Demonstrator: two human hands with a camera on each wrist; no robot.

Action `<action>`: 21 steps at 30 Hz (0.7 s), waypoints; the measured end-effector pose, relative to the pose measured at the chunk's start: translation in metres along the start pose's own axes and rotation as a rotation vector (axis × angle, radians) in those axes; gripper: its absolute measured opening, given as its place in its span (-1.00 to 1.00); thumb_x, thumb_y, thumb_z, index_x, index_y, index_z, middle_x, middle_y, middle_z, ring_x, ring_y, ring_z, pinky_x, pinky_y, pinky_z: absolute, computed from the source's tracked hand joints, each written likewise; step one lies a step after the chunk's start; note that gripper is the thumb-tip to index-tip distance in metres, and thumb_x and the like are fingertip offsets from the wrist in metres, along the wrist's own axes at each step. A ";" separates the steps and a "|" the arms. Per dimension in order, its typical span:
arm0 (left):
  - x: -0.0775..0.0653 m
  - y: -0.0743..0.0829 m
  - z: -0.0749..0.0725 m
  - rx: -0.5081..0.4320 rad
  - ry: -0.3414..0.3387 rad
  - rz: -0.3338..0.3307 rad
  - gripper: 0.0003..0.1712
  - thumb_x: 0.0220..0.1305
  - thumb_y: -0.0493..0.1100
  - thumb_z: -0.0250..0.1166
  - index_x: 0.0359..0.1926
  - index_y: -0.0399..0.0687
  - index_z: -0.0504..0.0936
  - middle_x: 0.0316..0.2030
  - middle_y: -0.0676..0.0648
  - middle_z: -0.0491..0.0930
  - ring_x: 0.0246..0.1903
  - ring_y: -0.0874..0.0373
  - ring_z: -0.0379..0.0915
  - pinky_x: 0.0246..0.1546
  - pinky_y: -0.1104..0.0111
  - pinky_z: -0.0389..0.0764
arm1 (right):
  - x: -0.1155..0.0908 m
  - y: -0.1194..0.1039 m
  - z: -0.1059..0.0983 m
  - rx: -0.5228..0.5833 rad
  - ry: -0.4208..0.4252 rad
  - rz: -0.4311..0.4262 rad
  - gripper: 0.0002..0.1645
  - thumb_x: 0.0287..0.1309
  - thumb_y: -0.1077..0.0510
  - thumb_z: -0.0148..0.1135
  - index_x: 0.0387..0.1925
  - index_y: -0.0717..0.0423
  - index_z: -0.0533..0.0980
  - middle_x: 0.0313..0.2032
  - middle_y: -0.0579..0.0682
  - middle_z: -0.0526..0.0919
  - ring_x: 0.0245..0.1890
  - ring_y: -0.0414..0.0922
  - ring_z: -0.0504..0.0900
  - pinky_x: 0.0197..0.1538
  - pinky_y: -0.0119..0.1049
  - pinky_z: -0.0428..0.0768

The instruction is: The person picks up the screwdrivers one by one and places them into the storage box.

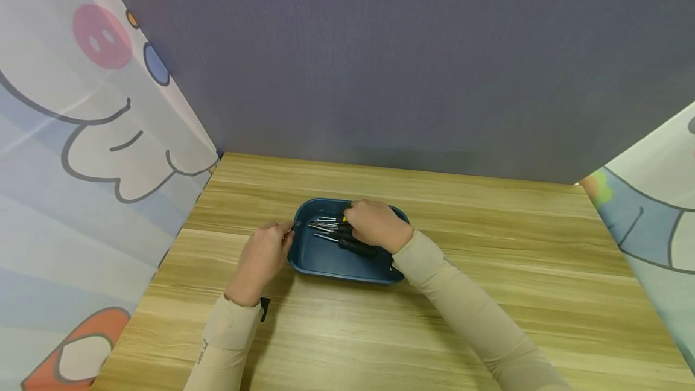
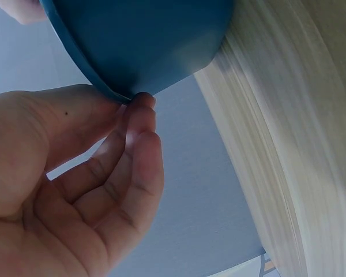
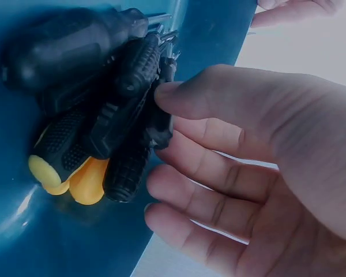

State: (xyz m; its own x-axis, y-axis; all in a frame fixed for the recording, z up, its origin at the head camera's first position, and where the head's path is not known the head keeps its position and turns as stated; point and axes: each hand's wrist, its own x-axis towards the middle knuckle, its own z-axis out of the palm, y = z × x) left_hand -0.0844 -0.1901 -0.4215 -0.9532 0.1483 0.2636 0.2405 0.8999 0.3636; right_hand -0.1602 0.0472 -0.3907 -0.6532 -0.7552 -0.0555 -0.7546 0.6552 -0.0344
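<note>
A blue tray (image 1: 339,265) holds a bunch of screwdrivers (image 1: 340,231), their metal shafts pointing left in the head view. My left hand (image 1: 263,256) pinches the tray's left rim between thumb and fingertips, as the left wrist view shows at the tray edge (image 2: 112,95). Inside the tray, my right hand (image 1: 378,224) has its thumb and index finger on a black screwdriver handle (image 3: 160,124) at the side of the bunch. A thick black handle (image 3: 60,49) and a black and yellow handle (image 3: 60,144) lie beside it.
The tray stands on a wood-grain table (image 1: 516,246) in front of a grey upright panel (image 1: 407,65). Cartoon-printed cloth (image 1: 81,198) hangs to the left, with more at the right. A small black piece (image 1: 265,309) shows by the left wrist.
</note>
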 end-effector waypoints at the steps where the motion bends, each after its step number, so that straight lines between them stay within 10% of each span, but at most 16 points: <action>1: 0.000 0.000 0.000 0.001 0.001 0.001 -0.76 0.31 -0.32 0.36 -0.04 -0.36 0.73 -0.29 -0.24 0.69 -0.38 -0.06 0.65 -0.43 0.17 0.67 | 0.000 0.000 0.000 0.003 0.002 0.000 -0.88 0.28 0.28 0.31 -0.39 0.06 0.64 -0.53 -0.03 0.54 -0.55 -0.17 0.45 -0.50 -0.33 0.44; 21: 0.002 -0.001 0.001 0.020 0.025 0.021 -0.78 0.30 -0.32 0.36 -0.07 -0.36 0.73 -0.29 -0.24 0.67 -0.40 -0.06 0.64 -0.44 0.14 0.67 | -0.005 0.002 -0.005 0.013 0.004 0.028 -0.77 0.26 0.21 0.36 -0.07 0.17 0.67 -0.21 0.06 0.68 -0.29 -0.10 0.64 -0.26 -0.28 0.64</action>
